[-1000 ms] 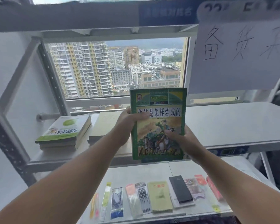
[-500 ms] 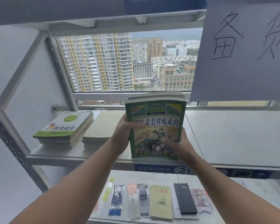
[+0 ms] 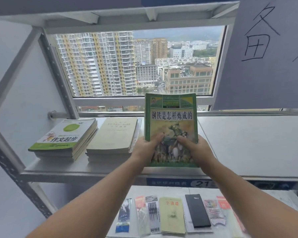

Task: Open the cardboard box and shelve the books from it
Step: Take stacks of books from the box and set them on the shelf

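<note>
**Q:** State of each hand?

**A:** Both are clamped on the green book [image 3: 170, 121]. The left hand [image 3: 144, 149] grips its near-left corner with the thumb laid over the cover. The right hand [image 3: 195, 148] grips the near-right corner the same way. The other fingers pass under the book, out of sight.

**Q:** Position of the book?

**A:** It is over the middle shelf [image 3: 248, 143], cover toward the camera and title upright. Its near edge is at the shelf's front lip and its far edge is raised before the window frame. Whether it touches the shelf cannot be told. It sits just right of the pale stack [image 3: 113, 134], with the green-and-white stack [image 3: 64, 137] further left.

**Q:** Legible writing?

**A:**
- Green book: 钢铁是怎样炼成的.
- Green-and-white stack, top cover: 作文起步.
- Pale stack: print too small to read.
- Shelf-edge label [image 3: 202, 183]: "21".
- Lower shelf: yellow booklet [image 3: 172, 215] reads 小演草, and black notebook [image 3: 197, 210] reads "Diary".
- Paper sign [image 3: 265, 48], upper right: handwritten 备 — the rest is cut off.
</note>
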